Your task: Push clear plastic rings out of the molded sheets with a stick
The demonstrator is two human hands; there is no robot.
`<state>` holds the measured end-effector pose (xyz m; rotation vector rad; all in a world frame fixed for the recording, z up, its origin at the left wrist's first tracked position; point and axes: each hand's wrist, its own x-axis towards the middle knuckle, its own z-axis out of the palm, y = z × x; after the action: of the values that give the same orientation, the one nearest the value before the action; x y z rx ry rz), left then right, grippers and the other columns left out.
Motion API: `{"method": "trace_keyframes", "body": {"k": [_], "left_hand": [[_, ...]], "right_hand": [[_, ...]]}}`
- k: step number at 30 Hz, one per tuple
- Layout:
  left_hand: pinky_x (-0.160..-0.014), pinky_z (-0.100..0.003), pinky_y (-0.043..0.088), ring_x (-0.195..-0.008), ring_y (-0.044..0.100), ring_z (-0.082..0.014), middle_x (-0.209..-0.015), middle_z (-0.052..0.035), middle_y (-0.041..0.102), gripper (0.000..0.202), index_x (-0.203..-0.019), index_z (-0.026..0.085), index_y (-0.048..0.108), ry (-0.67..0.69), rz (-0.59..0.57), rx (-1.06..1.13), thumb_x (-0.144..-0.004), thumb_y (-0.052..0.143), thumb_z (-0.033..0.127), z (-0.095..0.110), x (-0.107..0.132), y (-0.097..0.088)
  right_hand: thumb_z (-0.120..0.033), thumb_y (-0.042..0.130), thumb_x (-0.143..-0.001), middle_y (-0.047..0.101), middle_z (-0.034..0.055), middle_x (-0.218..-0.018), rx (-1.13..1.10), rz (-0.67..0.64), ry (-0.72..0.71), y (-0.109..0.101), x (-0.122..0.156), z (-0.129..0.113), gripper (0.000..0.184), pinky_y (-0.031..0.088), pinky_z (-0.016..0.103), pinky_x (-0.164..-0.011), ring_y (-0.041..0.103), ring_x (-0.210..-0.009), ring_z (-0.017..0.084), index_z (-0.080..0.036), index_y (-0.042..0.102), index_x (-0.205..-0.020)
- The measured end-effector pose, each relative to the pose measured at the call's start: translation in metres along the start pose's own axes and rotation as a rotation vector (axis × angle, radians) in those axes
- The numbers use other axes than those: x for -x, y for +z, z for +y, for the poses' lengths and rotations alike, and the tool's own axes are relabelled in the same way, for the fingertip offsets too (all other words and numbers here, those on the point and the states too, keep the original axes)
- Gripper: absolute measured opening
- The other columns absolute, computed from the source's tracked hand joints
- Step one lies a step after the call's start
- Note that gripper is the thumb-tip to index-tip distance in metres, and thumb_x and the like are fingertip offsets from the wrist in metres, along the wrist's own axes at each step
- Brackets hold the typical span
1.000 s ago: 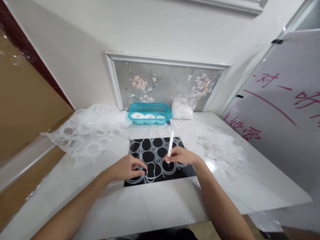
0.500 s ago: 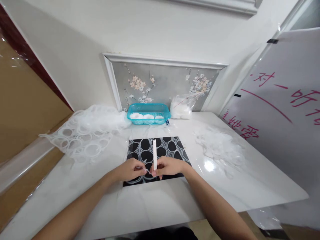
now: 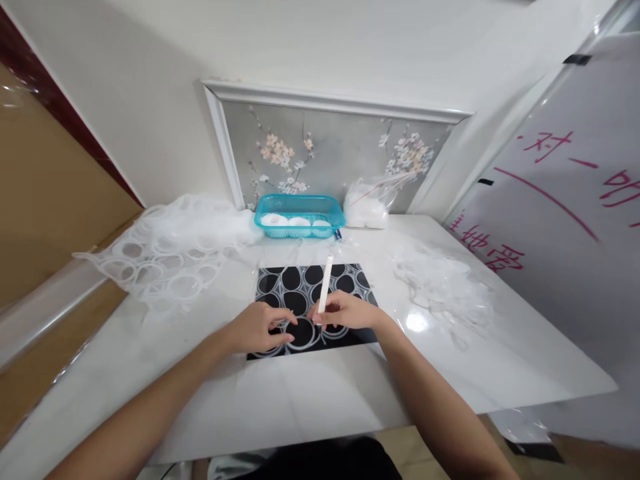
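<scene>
Two bare hands worked above one white, marble-veined tabletop (image 3: 300,393). The left hand (image 3: 260,328) was half unfolded, thumb and forefinger well parted, the other fingers curled beneath; whether anything lay inside that curl could not be told. The right hand (image 3: 347,311) was closed on one slim, straight, white pen-like tool (image 3: 325,287), pinched near its lower end and leaning slightly; the tip was hidden too much to show whether it touched down.

Under both hands lay one flat, glossy black board (image 3: 369,335), four-sided, and over it spread a translucent ring lattice (image 3: 303,347), its round openings showing black. One whole ring sat between the left fingertips and the tool.

Left of the board rose one heap of sheer lattice sheets (image 3: 195,230), soft and filmy, with many overlapping holes. To the right was one loose tangle of translucent scraps (image 3: 440,283), its pieces too blended to count.

Beyond the board stood one turquoise plastic basket (image 3: 280,231), perforated, rectangular with rounded corners, with three white rounded pieces (image 3: 274,219) visible inside. Just right of it sat one clear plastic bag (image 3: 367,207) with white contents. Behind them, one framed grey panel (image 3: 340,147) bore two sprays of pale blossom.
</scene>
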<state>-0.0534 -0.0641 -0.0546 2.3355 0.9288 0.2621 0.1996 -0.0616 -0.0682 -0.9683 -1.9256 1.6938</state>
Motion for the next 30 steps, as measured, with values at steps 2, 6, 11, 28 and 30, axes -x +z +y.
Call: {"method": "trace_keyframes", "body": {"k": [2,6,11,28,30], "left_hand": [[-0.052,-0.021,0.029,-0.048,0.034,-0.0091,-0.050,0.0062,0.041,0.024,-0.093,0.019,0.072,0.001,0.023,0.037,-0.084,0.061,0.038,-0.004,0.000,0.001],[-0.049,-0.020,0.030,-0.049,0.039,-0.0093,-0.059,0.0015,0.054,0.031,-0.097,0.016,0.071,-0.058,0.083,0.147,-0.091,0.050,0.038,-0.008,-0.003,0.000],[-0.046,-0.020,0.026,-0.047,0.038,-0.0079,-0.059,0.0017,0.056,0.030,-0.098,0.014,0.073,-0.128,0.076,0.336,-0.088,0.056,0.038,0.001,-0.002,-0.014],[-0.043,-0.029,0.031,-0.049,0.051,-0.0122,-0.059,0.0041,0.055,0.029,-0.120,0.005,0.058,0.591,0.225,-0.793,-0.091,0.054,0.005,0.009,0.044,0.053],[-0.042,-0.029,0.032,-0.048,0.051,-0.0123,-0.059,0.0044,0.055,0.030,-0.122,0.005,0.056,0.564,0.223,-0.794,-0.092,0.054,0.009,0.011,0.043,0.053]], "right_hand": [[-0.054,0.070,-0.078,0.063,0.0006,-0.074,0.009,-0.031,0.030,0.001,0.001,0.000,0.038,0.043,0.023,-0.054,0.060,-0.064,0.012,-0.017,0.070,-0.085],[-0.051,0.071,-0.078,0.061,-0.0020,-0.067,0.016,-0.022,0.036,0.006,0.001,0.000,0.036,0.040,0.022,-0.051,0.056,-0.056,0.009,-0.016,0.069,-0.081],[-0.044,0.072,-0.079,0.063,-0.0013,-0.066,-0.008,0.087,0.061,0.013,0.000,-0.003,0.029,0.041,0.022,-0.051,0.055,-0.057,0.010,-0.016,0.072,-0.086],[-0.035,0.066,-0.086,0.076,0.0049,-0.087,0.155,0.393,-0.023,0.049,0.023,0.017,0.017,0.052,0.031,-0.073,0.069,-0.082,0.019,-0.020,0.073,-0.083],[-0.035,0.067,-0.086,0.076,0.0049,-0.087,0.171,0.389,-0.035,0.049,0.023,0.018,0.016,0.052,0.031,-0.074,0.069,-0.082,0.019,-0.021,0.073,-0.084]]}}
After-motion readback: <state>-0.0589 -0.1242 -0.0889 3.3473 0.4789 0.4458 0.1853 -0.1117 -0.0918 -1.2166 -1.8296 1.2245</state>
